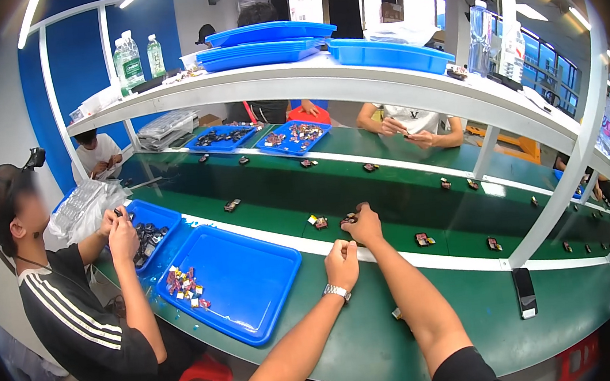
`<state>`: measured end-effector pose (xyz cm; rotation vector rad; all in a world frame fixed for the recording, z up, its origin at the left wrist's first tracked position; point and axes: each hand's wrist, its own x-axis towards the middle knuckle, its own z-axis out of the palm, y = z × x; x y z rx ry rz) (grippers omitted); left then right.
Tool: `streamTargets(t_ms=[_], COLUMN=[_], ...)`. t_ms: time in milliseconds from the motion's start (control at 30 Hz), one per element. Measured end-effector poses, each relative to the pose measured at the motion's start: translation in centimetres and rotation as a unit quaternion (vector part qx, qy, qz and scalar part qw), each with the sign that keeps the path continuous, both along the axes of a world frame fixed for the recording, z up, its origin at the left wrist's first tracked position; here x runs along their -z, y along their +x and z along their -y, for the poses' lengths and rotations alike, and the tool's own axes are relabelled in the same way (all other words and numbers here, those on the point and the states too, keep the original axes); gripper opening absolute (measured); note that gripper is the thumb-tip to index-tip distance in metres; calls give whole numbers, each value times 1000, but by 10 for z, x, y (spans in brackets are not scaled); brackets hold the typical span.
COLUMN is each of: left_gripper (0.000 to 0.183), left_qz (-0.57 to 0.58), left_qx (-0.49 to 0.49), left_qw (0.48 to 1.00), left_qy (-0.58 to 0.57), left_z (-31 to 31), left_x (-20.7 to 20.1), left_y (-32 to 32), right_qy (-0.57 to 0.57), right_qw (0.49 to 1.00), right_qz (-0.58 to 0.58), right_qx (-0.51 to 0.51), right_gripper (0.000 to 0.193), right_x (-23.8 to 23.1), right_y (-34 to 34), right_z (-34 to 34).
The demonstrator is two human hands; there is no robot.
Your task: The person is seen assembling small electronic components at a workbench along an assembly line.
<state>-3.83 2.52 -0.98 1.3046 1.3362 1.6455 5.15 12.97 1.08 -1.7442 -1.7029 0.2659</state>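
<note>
My right hand (365, 226) is stretched over the green conveyor belt, its fingers closed on a small dark-red and black electronic part (349, 218) at the belt's surface. Just nearer to me, my left hand (341, 265), with a metal watch on the wrist, hangs over the white rail with fingers curled in; whatever they may hold is hidden. Left of the right hand lies a similar part with a yellow piece (318, 222). Another small part (397, 314) lies on the green table, partly covered by my right forearm.
At left, a blue tray (259, 320) holds several small parts; beside it a co-worker (72, 286) handles something over another blue tray (168, 212). More parts (424, 239) dot the belt. A phone (525, 293) lies at right. A white shelf (323, 78) spans overhead; a person (416, 125) works opposite.
</note>
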Motion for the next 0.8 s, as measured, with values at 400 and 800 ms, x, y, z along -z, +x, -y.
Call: streamTargets(t_ms=[400,800], left_gripper=[38,31], left_qz=[106,58], left_qx=[487,490], left_qw=[842,849], left_qy=[-205,-188], left_z=[6,20], left_x=[-10,-15], left_y=[-8,4], right_qy=[-170,-75], right_qw=[843,898], right_qz=[-366,-358], right_qx=[-357,-244], right_gripper=[55,47], right_x=[-34,-11], right_y=[122,125], right_z=[165,180])
